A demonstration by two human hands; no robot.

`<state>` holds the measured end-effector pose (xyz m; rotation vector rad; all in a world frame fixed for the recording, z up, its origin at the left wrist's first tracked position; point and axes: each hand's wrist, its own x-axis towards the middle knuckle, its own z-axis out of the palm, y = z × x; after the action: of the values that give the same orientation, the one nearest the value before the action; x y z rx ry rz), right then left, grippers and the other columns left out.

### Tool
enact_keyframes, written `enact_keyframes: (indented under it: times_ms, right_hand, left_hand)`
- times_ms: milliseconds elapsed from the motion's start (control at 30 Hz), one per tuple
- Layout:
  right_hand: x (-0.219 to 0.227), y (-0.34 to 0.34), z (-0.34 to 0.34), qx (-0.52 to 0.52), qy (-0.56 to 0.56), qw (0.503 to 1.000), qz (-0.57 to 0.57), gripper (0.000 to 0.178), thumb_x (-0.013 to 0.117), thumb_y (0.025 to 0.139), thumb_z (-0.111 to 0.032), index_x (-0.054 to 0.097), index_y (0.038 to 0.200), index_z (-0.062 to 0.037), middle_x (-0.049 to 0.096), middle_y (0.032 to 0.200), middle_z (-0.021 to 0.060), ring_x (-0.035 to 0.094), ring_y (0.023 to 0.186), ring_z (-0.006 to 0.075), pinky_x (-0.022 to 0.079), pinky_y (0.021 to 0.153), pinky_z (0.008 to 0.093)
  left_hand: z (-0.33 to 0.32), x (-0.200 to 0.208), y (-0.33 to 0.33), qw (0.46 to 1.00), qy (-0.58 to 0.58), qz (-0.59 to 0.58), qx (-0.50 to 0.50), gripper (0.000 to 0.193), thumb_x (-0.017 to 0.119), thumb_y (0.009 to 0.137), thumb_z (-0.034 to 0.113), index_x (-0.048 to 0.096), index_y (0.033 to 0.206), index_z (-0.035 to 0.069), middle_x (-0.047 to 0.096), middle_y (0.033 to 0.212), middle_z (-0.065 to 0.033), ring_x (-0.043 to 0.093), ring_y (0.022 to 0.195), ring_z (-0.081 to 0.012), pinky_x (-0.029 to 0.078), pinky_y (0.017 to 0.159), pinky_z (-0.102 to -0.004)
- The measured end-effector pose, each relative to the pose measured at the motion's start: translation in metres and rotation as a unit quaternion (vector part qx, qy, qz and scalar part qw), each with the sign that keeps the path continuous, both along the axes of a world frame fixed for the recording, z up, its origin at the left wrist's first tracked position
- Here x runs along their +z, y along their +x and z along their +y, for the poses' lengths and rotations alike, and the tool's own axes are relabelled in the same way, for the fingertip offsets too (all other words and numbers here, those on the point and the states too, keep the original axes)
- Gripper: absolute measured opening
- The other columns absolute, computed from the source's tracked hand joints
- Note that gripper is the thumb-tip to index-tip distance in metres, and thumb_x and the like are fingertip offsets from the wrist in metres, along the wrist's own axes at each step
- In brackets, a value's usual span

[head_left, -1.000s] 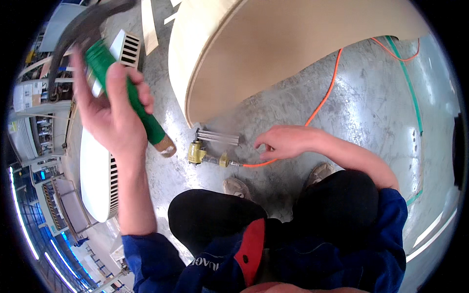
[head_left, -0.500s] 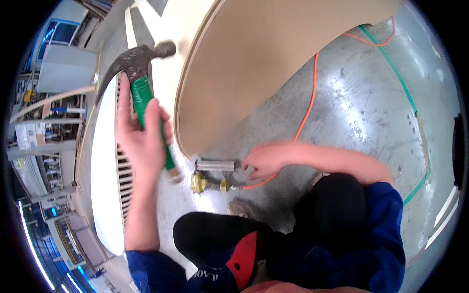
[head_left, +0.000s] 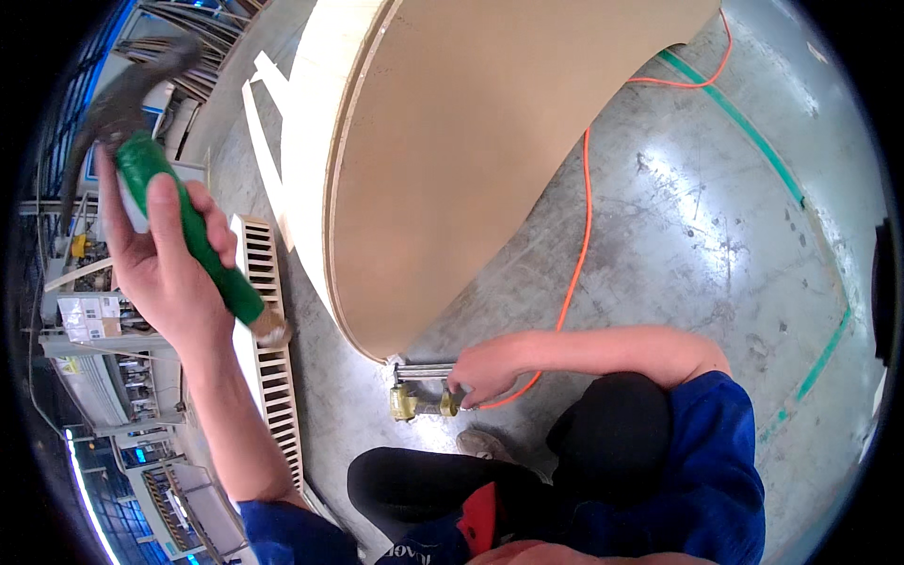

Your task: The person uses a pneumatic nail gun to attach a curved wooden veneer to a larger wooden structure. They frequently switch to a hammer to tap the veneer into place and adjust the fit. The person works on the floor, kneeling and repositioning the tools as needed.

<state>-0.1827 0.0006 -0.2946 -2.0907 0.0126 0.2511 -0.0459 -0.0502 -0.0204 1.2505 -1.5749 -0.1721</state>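
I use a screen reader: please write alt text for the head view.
A crouching person's left hand raises a green-handled claw hammer while the right hand grips a metal clamp with brass-coloured fittings at the bottom edge of a large curved wooden panel. An orange cable crosses the grey concrete floor.

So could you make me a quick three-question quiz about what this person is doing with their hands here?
1. True or false: the left hand grips a green-handled hammer raised in the air.
2. What does the right hand touch? A) the orange cable B) the metal clamp at the panel's lower edge C) the slatted board
3. What colour is the cable on the floor?

Key:
1. True.
2. B, the clamp under the curved wooden panel.
3. Orange.
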Motion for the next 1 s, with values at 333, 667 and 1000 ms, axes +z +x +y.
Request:
enact_keyframes:
  times_ms: [333, 667, 1000]
  right_hand:
    - [-0.016, -0.015, -0.011, -0.002, 0.027, 0.998, -0.065, 0.043, 0.065, 0.093, -0.033, 0.066, 0.123, -0.0027, 0.072, 0.094, 0.0189, 0.068, 0.093, 0.0363, 0.052, 0.08, 0.0486]
    - [-0.004, -0.02, -0.025, -0.137, 0.078, 0.98, -0.119, 0.039, 0.066, 0.091, -0.033, 0.07, 0.114, -0.0016, 0.073, 0.099, 0.0202, 0.069, 0.095, 0.0361, 0.053, 0.082, 0.0472]
    - [-0.04, -0.016, -0.022, -0.159, 0.133, 0.976, -0.071, 0.044, 0.065, 0.095, -0.035, 0.066, 0.125, -0.0034, 0.074, 0.106, 0.0169, 0.071, 0.097, 0.0289, 0.054, 0.085, 0.0407]
  left_hand:
    - [-0.041, 0.017, -0.041, 0.997, 0.001, -0.083, -0.006, 0.057, 0.061, 0.103, 0.02, 0.038, 0.155, 0.012, 0.061, 0.075, -0.0034, 0.052, 0.052, -0.0051, 0.041, 0.043, -0.0189]
    - [0.012, -0.044, -0.008, 0.978, 0.2, -0.024, 0.045, 0.064, 0.055, 0.103, 0.009, 0.027, 0.16, 0.01, 0.055, 0.068, -0.0018, 0.048, 0.048, -0.0064, 0.038, 0.042, -0.0216]
    - [0.135, -0.175, 0.132, 0.977, 0.202, 0.004, 0.061, 0.056, 0.057, 0.098, -0.004, 0.033, 0.149, 0.002, 0.061, 0.083, -0.0078, 0.052, 0.056, -0.0095, 0.044, 0.049, -0.0237]
